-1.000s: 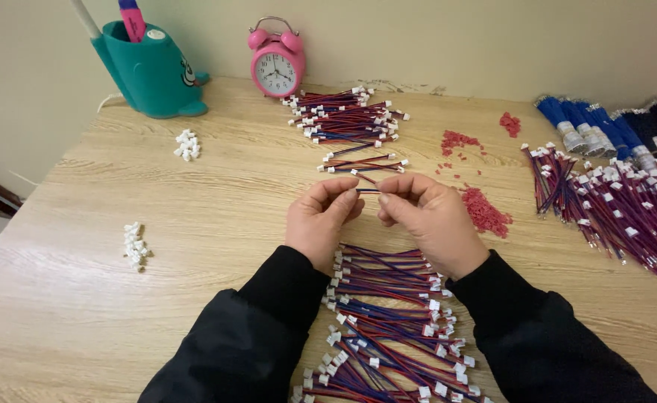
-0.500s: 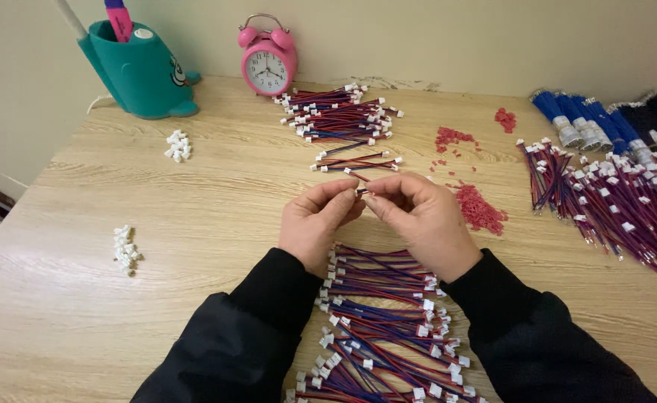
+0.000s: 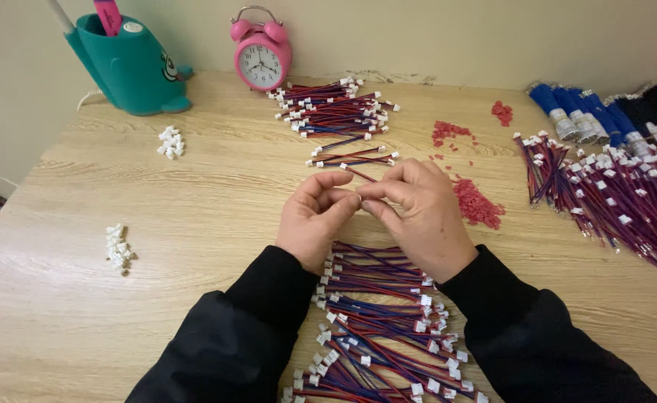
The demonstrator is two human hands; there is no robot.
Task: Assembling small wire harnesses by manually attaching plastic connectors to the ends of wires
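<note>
My left hand (image 3: 316, 216) and my right hand (image 3: 418, 213) meet at the fingertips above the wooden table (image 3: 194, 209). Between them they pinch one short red-and-blue wire lead (image 3: 360, 176), whose free end sticks out toward the far side. Right below my wrists lies a heap of red-and-blue leads with white connectors (image 3: 384, 313). Farther out sit a few loose leads (image 3: 352, 157) and a bigger heap of the same leads (image 3: 333, 108).
Two small piles of white connector housings (image 3: 170, 142) (image 3: 118, 246) lie at left. Red bits (image 3: 476, 201) lie right of my hands. A large wire bundle (image 3: 612, 198) and blue and black rolls (image 3: 604, 112) fill the right. A teal holder (image 3: 127, 63) and pink alarm clock (image 3: 261, 56) stand at the back.
My hands stay together on the lead, with the fingers shifting slightly. The view has drifted a little as my head moved.
</note>
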